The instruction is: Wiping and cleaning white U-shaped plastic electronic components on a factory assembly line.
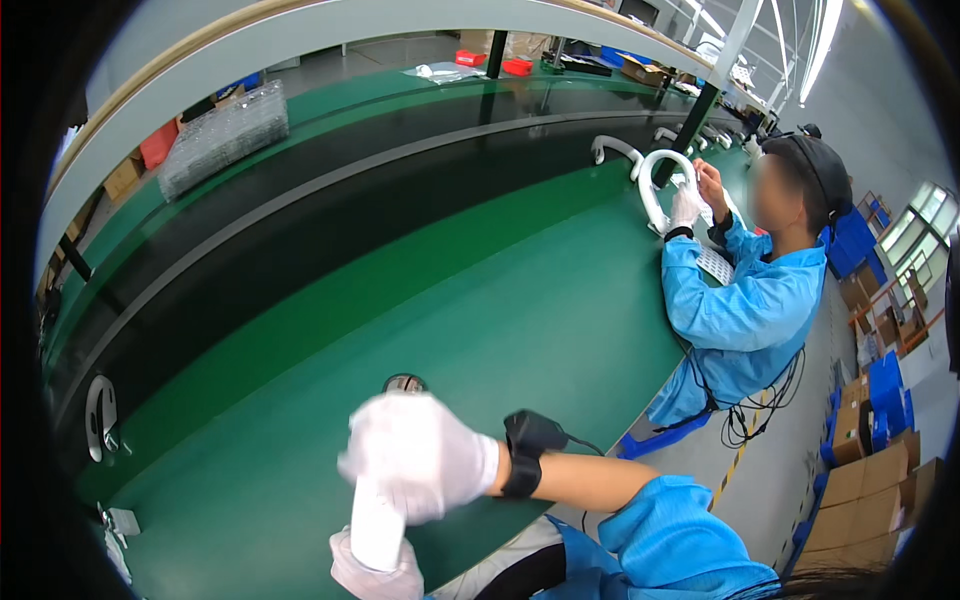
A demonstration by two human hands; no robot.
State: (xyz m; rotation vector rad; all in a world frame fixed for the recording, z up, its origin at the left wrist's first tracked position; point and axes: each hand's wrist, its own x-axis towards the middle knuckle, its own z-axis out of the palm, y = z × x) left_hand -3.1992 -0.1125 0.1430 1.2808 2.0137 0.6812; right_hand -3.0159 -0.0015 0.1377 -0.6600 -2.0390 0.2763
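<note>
A smooth white plastic piece (378, 528) stands between my two gloved hands at the bench's near side. My left hand (372, 572) is closed around its lower end. My right hand (420, 455), in a white glove with a black band at the wrist, is curled over its upper end; motion blur and the glove hide the fingertips. Just beyond the right knuckles shows a round dark-and-silver thing (404, 384); whether I hold it or it rests on the bench, I cannot tell.
A green bench (520, 330) borders a dark conveyor belt (330, 220). On the belt lie a white oval part (101, 418) and a curved white part (617, 150). At right, a co-worker in blue (750, 290) holds a white looped part (650, 190). Cartons (850, 500) stand beyond.
</note>
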